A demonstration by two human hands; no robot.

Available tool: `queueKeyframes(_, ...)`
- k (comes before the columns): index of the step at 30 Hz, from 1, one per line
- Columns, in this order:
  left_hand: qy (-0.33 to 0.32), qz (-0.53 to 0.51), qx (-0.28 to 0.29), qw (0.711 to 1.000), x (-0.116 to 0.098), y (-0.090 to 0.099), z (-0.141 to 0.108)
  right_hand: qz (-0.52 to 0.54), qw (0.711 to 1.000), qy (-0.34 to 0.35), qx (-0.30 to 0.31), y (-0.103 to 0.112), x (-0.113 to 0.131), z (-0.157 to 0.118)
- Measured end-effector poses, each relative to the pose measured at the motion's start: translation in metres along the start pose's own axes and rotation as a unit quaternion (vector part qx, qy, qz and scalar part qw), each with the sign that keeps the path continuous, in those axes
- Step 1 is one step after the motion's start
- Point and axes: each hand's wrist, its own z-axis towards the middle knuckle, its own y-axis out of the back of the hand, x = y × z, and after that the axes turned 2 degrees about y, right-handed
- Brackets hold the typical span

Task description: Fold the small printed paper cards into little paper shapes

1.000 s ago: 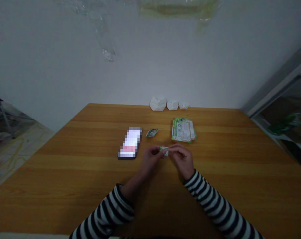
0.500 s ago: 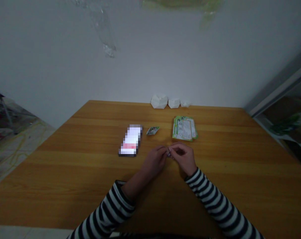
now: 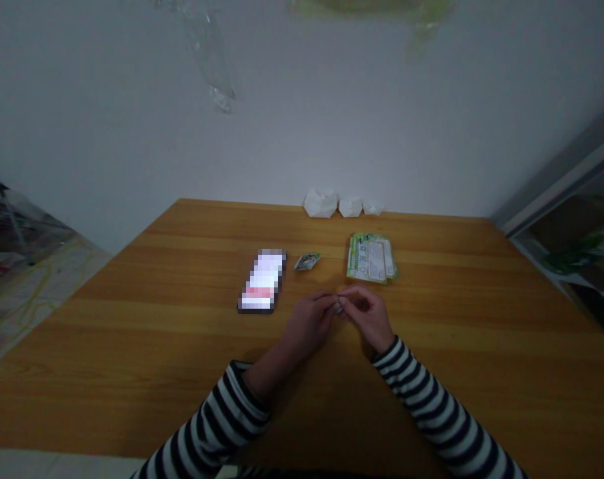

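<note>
Pinching a small item (image 3: 339, 307) (between 2 hands (image 3: 309, 320) (image 3: 368, 315))

Over a wooden table (image 3: 132, 372), the left hand (image 3: 309, 322) and right hand (image 3: 366, 318) meet at the fingertips, pinching a small pale scrap (image 3: 338, 307) too hidden to identify. Just far of them lie a small foil packet (image 3: 307, 262) and a stack of green printed cards (image 3: 372, 258). A smartphone (image 3: 262, 281) with a lit, blurred screen lies left of the hands. Three white crumpled paper lumps (image 3: 320, 203) sit along the far edge.
</note>
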Motion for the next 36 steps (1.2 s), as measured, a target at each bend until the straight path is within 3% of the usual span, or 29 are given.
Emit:
queueKeyframes(9, 0.009, -0.066, -0.034, 0.997, 0.005, -0.003, 0.004, 0.069, 0.994, -0.043, -0.073, -0.015, -0.005, -0.004)
queueKeyframes(23, -0.014, -0.105, -0.048, 0.993, 0.012, -0.003, 0.007, 0.093, 0.992, -0.038, -0.082, -0.014, -0.009, -0.006)
queueKeyframes(30, 0.042, -0.185, -0.075, 0.979, 0.009, -0.002, 0.009, 0.096, 0.993, -0.024, -0.068, -0.011, -0.01, -0.007)
queueKeyframes(36, 0.14, -0.291, -0.14, 0.936, 0.002, -0.003, 0.008, 0.117, 0.991, -0.011, -0.067, -0.016, -0.01, -0.008)
